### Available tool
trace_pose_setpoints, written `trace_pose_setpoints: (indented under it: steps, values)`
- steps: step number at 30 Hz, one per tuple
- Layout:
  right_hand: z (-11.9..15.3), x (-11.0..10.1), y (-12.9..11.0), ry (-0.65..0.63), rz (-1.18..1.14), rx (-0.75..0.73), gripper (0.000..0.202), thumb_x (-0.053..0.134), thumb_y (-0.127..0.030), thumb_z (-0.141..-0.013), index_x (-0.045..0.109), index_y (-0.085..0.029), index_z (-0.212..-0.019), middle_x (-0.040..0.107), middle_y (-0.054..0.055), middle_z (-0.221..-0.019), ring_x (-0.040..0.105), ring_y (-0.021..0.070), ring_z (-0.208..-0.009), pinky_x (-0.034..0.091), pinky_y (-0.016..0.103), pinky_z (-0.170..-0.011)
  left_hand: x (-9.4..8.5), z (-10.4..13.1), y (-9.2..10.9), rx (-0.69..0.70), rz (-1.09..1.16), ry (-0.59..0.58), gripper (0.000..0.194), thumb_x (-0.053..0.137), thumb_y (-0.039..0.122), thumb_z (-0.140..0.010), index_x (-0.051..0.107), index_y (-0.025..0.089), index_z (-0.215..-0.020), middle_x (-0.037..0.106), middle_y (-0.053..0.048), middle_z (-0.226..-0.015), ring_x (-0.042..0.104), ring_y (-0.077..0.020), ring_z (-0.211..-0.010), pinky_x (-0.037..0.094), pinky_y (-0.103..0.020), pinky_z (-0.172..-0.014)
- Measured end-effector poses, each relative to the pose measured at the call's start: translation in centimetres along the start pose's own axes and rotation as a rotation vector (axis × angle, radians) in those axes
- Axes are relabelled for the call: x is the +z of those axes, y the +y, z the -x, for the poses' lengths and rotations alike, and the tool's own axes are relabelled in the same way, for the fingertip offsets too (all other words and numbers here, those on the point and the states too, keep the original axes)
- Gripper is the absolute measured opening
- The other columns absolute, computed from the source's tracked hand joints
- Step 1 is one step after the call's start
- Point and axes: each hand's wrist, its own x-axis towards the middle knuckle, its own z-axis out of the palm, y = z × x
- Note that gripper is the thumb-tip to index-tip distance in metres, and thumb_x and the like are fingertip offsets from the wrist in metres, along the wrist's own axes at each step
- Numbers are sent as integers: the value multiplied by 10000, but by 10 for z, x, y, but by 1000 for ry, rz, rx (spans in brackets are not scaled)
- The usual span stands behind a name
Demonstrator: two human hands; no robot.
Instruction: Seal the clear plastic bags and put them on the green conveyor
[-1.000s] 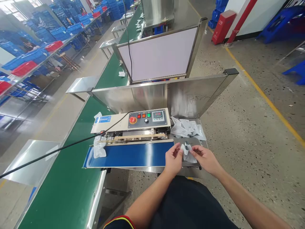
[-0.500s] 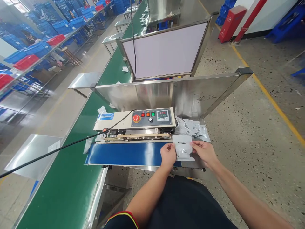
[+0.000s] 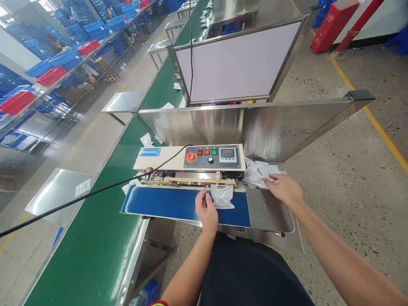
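A white pouch point(image 3: 223, 197) stands on the blue belt point(image 3: 165, 203), its top edge at the sealing machine point(image 3: 191, 158). My left hand point(image 3: 206, 209) is beside the pouch's left edge, thumb and forefinger raised and apart, holding nothing. To the right, my right hand point(image 3: 283, 189) has its fingertips pressed together on one of the white pouches point(image 3: 256, 173) piled at the machine's right end. The machine's panel has a red knob, lit buttons and a display.
A black cable point(image 3: 105, 187) crosses over the machine's front. Behind stands a steel panel point(image 3: 197, 125). On the left runs a green conveyor point(image 3: 86, 255) with a few pouches near the machine. A steel plate point(image 3: 270, 208) adjoins the belt's right end.
The pouch that both hands held has moved left onto the belt, against the machine. My left hand has let go of it. My right hand has moved to the pouch pile.
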Motion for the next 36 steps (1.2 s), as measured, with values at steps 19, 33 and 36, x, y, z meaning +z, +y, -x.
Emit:
trace_pose_setpoints:
  steps: [19, 33, 36]
  values:
    - [49, -89, -21, -488, -376, -202, 591, 693, -784, -852, 728, -226, -662, 696, 40, -721, 604, 219, -728, 512, 352, -731, 100, 52, 36, 492, -48, -816, 301, 595, 394, -1117, 852, 238, -1138, 864, -96, -1109, 805, -257, -1019, 651, -407, -976]
    - [74, 13, 36, -38, -621, 102, 517, 891, -709, -692, 835, -213, -827, 815, 96, -816, 779, 314, -783, 675, 428, -755, 81, 44, 2, -243, 43, -605, 511, 774, 649, -883, 852, 144, -870, 806, -84, -829, 669, -212, -736, 523, -311, -717]
    - [62, 32, 26, -90, -655, 130, 466, 877, -659, -731, 797, -207, -808, 799, 91, -789, 785, 296, -747, 694, 409, -704, 81, 32, -10, -323, 37, -488, 478, 817, 612, -819, 870, 140, -877, 826, -90, -842, 698, -229, -767, 537, -324, -741]
